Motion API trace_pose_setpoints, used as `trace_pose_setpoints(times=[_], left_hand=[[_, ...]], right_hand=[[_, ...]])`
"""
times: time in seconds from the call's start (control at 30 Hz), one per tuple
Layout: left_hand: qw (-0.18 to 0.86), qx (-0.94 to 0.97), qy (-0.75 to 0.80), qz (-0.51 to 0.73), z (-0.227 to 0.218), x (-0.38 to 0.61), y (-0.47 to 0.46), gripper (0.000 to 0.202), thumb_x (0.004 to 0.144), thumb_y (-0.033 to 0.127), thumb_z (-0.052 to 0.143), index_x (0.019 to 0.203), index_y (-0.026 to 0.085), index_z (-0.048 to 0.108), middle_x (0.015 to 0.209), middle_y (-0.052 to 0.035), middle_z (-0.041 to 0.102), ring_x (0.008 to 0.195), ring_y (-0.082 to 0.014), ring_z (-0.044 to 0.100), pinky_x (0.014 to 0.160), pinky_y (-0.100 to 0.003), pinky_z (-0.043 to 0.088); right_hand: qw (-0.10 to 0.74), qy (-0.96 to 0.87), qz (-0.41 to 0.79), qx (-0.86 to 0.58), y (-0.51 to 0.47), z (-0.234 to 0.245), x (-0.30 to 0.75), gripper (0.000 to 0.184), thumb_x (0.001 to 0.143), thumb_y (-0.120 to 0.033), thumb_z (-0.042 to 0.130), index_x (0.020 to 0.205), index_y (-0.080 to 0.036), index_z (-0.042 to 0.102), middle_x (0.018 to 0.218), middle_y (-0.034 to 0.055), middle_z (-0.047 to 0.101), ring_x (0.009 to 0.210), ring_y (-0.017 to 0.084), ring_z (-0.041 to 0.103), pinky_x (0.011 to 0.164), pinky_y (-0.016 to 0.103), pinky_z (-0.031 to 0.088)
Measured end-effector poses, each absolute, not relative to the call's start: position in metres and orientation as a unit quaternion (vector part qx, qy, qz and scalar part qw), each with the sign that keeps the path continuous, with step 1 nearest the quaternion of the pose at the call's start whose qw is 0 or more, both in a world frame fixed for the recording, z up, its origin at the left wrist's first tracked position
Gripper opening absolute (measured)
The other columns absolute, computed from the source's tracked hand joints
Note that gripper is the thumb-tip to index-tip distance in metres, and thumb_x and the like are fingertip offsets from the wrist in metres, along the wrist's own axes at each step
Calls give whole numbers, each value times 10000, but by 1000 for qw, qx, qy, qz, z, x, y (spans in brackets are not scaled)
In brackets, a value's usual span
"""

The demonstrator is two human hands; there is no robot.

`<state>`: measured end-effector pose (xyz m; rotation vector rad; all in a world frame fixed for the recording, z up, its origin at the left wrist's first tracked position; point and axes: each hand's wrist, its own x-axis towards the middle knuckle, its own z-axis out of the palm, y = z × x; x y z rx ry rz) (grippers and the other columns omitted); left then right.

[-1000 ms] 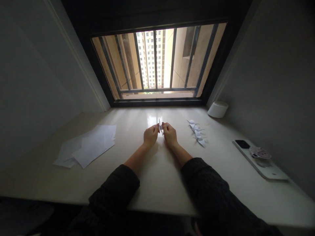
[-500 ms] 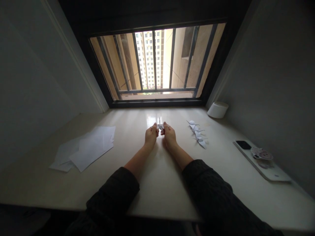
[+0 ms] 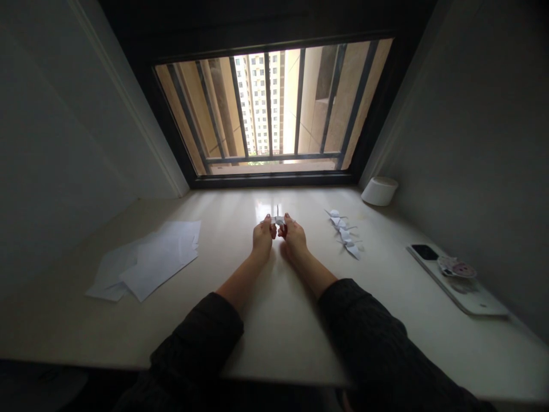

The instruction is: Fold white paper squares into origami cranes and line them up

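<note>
A small folded paper crane [image 3: 279, 220] is held between my two hands over the middle of the white sill, one thin point of it sticking up. My left hand [image 3: 263, 233] pinches its left side between thumb and fingers. On the other side my right hand [image 3: 294, 233] grips it the same way, with thumb on top. The fingers hide much of the paper. Several finished paper cranes [image 3: 344, 233] lie in a slanting row to the right of my right hand.
Loose white paper sheets [image 3: 160, 257] overlap on the left of the sill [image 3: 274, 337]. A phone [image 3: 458, 286] with a round grip lies at the right, and a white cylindrical object [image 3: 380, 191] stands by the right wall. A barred window [image 3: 274, 182] closes off the back.
Both hands stay in nearly the same place. The paper between them looks slightly more spread to the sides, and the fingers have shifted a little.
</note>
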<state>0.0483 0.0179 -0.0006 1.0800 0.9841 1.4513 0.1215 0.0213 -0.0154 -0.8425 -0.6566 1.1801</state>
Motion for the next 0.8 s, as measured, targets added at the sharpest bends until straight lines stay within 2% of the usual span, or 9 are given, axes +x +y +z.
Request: trace_pose_setpoints(times=[0.37, 0.63, 0.8], left_hand=[[388, 577, 451, 559, -4, 32, 21, 482, 824, 533, 462, 496, 180, 471, 442, 26, 434, 451, -100, 409, 514, -249, 311], [405, 564, 450, 561, -1, 32, 21, 446, 803, 514, 520, 514, 179, 462, 459, 37, 417, 457, -90, 393, 505, -238, 313], [454, 552, 400, 573, -1, 35, 21, 423, 787, 499, 562, 539, 170, 468, 473, 42, 410, 463, -75, 379, 495, -222, 306]], right_hand=[[663, -401, 474, -419, 17, -10, 134, 461, 746, -605, 541, 534, -207, 446, 468, -47, 397, 447, 100, 363, 458, 260, 316], [633, -486, 404, -447, 14, -14, 137, 405, 780, -556, 539, 574, -210, 491, 516, -39, 441, 517, 117, 412, 536, 260, 353], [649, -459, 451, -406, 16, -15, 136, 385, 746, -546, 581, 583, -212, 480, 518, -43, 432, 505, 113, 404, 520, 259, 348]])
